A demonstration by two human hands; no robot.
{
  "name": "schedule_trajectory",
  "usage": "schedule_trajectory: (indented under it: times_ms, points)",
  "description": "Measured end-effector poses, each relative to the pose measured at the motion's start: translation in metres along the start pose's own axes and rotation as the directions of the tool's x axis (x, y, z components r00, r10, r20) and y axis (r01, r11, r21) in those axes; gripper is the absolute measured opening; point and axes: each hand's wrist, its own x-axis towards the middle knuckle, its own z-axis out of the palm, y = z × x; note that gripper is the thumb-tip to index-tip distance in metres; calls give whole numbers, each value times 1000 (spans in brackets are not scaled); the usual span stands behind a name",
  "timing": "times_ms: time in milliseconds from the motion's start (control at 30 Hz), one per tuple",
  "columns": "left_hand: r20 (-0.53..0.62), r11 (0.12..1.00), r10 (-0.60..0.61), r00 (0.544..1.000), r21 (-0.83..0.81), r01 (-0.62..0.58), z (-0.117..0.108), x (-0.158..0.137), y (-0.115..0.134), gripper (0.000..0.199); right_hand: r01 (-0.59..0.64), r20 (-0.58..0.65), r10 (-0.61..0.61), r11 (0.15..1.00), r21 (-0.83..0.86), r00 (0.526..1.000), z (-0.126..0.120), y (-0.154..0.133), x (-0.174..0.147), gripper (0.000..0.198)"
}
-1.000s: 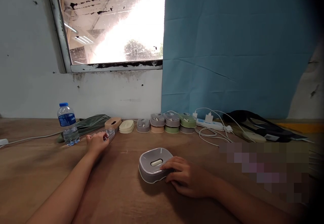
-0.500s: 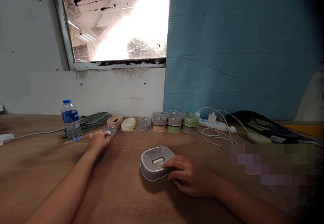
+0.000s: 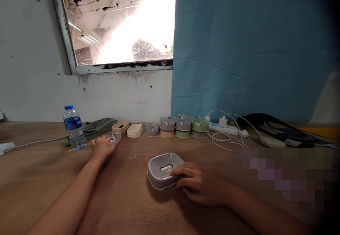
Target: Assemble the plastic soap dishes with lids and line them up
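Steady the grey box (image 3: 164, 175) near the middle of the table (image 3: 127, 192), with the right hand (image 3: 198, 184) in a grip around its right side, resting the left hand (image 3: 101, 148) lightly at the clear container (image 3: 116, 139), in a grip impossible to tell.

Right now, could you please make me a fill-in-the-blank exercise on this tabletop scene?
1. The water bottle has a ____ cap.
2. The person's ____ hand touches the nearest gray box.
3. In the rightmost stack, the top box is ____.
4. The window is to the ____ of the hanging cloth.
Missing words: blue; right; green; left.
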Motion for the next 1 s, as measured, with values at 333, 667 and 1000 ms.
schedule_trajectory:
  times_ms: [333, 667, 1000]
  points:
    - [40, 286, 928, 371, -712, -641, -45, -54, 86, 47, -28, 48, 27, 999, 35, 998, -4, -2, 2, 34]
    - [-49, 218, 828, 559, -890, -400, -17, -60, 94, 34, 28, -174, -57, 986, -164, 983, -1, 0, 0, 32]
    - [58, 226, 742, 668, -960, -168, -16, -63, 96, 32, -13, -192, -21, 985, -173, 981, 6, -1, 2, 22]
